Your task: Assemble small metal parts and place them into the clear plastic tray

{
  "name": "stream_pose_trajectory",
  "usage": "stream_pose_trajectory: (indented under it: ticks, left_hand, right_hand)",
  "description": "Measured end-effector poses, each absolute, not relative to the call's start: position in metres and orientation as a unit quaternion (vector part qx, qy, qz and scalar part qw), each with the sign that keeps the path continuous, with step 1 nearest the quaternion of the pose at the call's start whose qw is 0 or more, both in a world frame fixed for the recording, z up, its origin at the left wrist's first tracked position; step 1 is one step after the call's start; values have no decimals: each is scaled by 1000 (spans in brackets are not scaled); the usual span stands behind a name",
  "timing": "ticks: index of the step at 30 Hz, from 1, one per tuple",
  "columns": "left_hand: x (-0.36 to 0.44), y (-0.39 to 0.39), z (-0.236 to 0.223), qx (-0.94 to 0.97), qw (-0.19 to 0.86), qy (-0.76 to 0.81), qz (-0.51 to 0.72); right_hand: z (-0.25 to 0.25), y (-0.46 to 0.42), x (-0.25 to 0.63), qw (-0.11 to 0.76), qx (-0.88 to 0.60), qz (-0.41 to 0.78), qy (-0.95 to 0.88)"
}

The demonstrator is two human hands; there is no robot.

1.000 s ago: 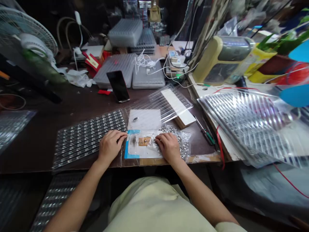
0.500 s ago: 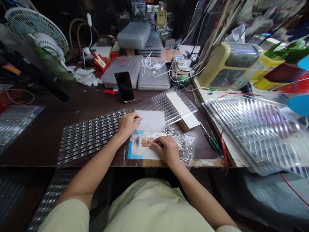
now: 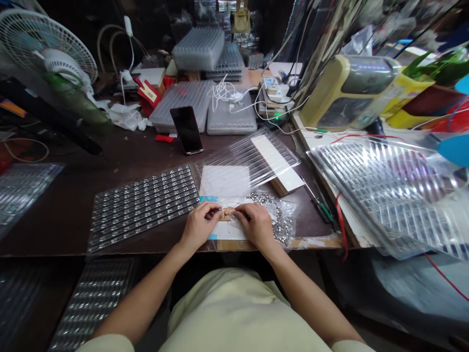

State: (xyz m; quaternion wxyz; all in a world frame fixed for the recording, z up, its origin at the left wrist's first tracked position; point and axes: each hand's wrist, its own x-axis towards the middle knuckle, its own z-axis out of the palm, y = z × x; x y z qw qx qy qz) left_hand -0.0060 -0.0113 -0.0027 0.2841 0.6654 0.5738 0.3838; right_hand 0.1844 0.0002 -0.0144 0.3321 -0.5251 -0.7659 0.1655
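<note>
My left hand [image 3: 200, 226] and my right hand [image 3: 256, 225] meet over a small tan piece [image 3: 227, 213] on a white sheet edged with blue tape [image 3: 227, 230] at the table's near edge. Both hands pinch at that piece with curled fingers; a tiny metal part seems to sit between my left fingertips, too small to name. A pile of small shiny metal parts on clear plastic [image 3: 280, 217] lies just right of my right hand. A dark tray filled with rows of small parts [image 3: 142, 205] lies to the left of my left hand.
A clear ribbed tray [image 3: 252, 156] leans over a white block [image 3: 278, 168] behind the sheet. A black phone [image 3: 186, 129] stands farther back among grey lidded trays [image 3: 183, 100]. A fan [image 3: 47, 49] is at far left, stacked clear trays [image 3: 384, 186] and screwdrivers [image 3: 317, 200] at right.
My left hand reached up to the white sheet behind, where a small metal part lay, then came back down to the tan piece. The part is gone from that sheet. My right hand stayed put.
</note>
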Motion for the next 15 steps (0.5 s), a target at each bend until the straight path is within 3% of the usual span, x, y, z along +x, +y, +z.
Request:
stream_pose_trajectory:
  ticks: [5, 15]
  left_hand:
    - [-2, -13, -11, 726, 199, 536, 381]
    - [1, -12, -15, 757, 153, 534, 343]
  right_hand:
    - [-16, 0, 185, 325, -525, 164, -769]
    - [-16, 1, 185, 321, -522, 159, -774]
